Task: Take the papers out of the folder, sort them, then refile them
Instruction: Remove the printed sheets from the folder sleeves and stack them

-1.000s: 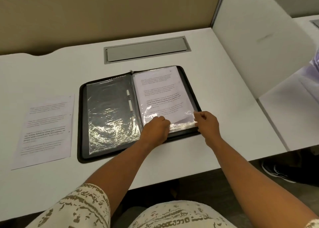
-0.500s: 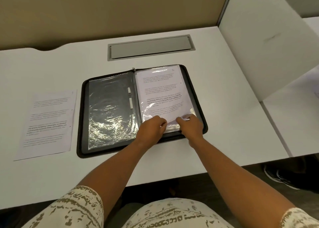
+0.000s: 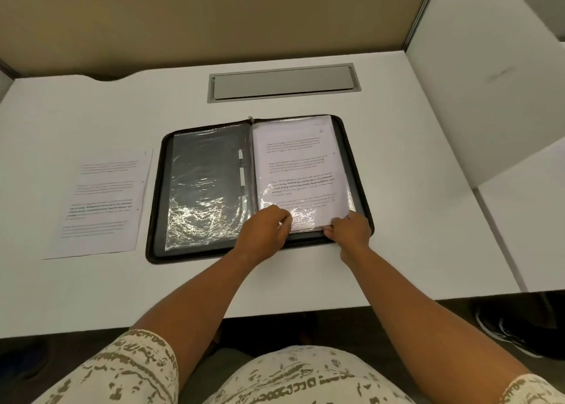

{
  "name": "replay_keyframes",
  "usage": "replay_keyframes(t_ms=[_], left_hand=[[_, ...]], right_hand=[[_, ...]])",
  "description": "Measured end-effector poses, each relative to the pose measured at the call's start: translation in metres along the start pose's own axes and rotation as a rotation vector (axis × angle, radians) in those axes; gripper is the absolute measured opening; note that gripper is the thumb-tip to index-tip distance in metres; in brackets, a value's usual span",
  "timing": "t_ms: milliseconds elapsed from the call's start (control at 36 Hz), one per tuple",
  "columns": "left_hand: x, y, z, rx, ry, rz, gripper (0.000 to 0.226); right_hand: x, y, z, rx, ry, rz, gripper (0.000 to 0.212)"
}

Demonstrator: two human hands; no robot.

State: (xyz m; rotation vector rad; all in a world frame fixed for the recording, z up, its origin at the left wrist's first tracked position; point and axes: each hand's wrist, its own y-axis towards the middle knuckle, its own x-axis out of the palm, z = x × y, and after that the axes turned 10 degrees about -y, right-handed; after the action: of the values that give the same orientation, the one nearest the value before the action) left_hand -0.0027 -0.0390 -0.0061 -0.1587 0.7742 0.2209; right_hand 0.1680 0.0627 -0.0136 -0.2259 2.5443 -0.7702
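our right hand now pinches the near right corner of the printed sheet that sits in the clear sleeve on the folder's right side, fingers curled at the sleeve's bottom edge. half a second ago this hand was further in toward the middle of that edge, and a second ago it was out at the corner with nothing pinched; so it has gone in, found the paper's edge and come back out along it. our left hand stays curled over the near left corner of the same sleeve, fingertips pressing the plastic down; whether it also grips the paper we cannot tell. the sheet has not slid out at all: it lies fully on the right side of the open zip folder, exactly where it was.

we judge this means the second extraction is just starting, with one hand holding the sleeve and the other ready to draw the paper toward us.

counting: one black zip folder, open flat in the middle of the white desk. two clear sleeves showing, the left sleeve empty and crinkled, the right one filled. one white pen in the spine loop. two printed sheets visible: one in the folder, one loose sheet lying left of the folder, just apart from it. one grey cable hatch beyond.
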Motion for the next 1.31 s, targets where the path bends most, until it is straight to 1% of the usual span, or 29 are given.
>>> replay_keyframes(t_ms=[83,167,222,333,389,444,528,639,722,750,833,917,1000,1056,1139,1222,1306], left_hand=[[-0.006,-0.009,-0.005,-0.045,-0.018,0.068,0.017],[-0.011,-0.018,-0.010,-0.083,-0.028,0.105,0.020],[-0.015,-0.022,-0.014,-0.106,-0.032,0.119,0.022],[-0.019,-0.031,-0.021,-0.139,-0.026,0.109,0.025],[-0.020,-0.036,-0.023,-0.137,-0.022,0.099,0.025],[-0.022,-0.042,-0.023,-0.127,-0.022,0.084,0.024],[-0.025,-0.053,-0.024,-0.105,-0.031,0.061,0.025],[-0.026,-0.066,-0.030,-0.096,-0.084,0.082,0.022],[-0.025,-0.073,-0.032,-0.114,-0.108,0.097,0.022],[-0.024,-0.076,-0.031,-0.122,-0.113,0.102,0.022],[-0.020,-0.084,-0.034,-0.155,-0.166,0.113,0.022],[-0.015,-0.093,-0.034,-0.239,-0.246,0.115,0.019],[-0.012,-0.098,-0.031,-0.409,-0.391,0.128,0.016],[-0.010,-0.098,-0.029,-0.555,-0.517,0.150,0.012],[-0.006,-0.093,-0.028,-0.722,-0.786,0.216,0.011],[-0.004,-0.093,-0.028,-0.773,-0.907,0.220,0.009],[-0.002,-0.097,-0.025,-0.795,-0.949,0.223,0.009]], right_hand=[[-0.002,0.001,0.007,0.009,0.014,-0.023,0.012],[-0.005,-0.003,0.013,0.018,0.032,-0.029,0.017],[-0.005,-0.008,0.018,0.033,0.052,-0.013,0.015],[-0.004,-0.018,0.023,0.091,0.224,-0.044,0.010],[-0.003,-0.019,0.022,0.102,0.253,-0.061,0.013],[0.000,-0.017,0.020,0.089,0.223,-0.044,0.017],[0.004,-0.018,0.015,0.069,0.188,0.014,0.014],[0.009,-0.022,0.009,0.069,0.185,0.072,0.019],[0.009,-0.027,0.010,0.085,0.151,0.093,0.007],[0.009,-0.029,0.012,0.090,0.144,0.091,0.007],[0.008,-0.036,0.021,0.085,0.137,0.064,0.017],[0.004,-0.047,0.035,0.117,0.157,0.008,0.028],[-0.001,-0.064,0.045,0.185,0.247,-0.086,0.034],[-0.005,-0.076,0.052,0.224,0.288,-0.129,0.033],[-0.009,-0.091,0.067,0.249,0.304,-0.141,0.032],[-0.016,-0.106,0.080,0.262,0.296,-0.146,0.031],[-0.027,-0.116,0.088,0.283,0.267,-0.191,0.024]])
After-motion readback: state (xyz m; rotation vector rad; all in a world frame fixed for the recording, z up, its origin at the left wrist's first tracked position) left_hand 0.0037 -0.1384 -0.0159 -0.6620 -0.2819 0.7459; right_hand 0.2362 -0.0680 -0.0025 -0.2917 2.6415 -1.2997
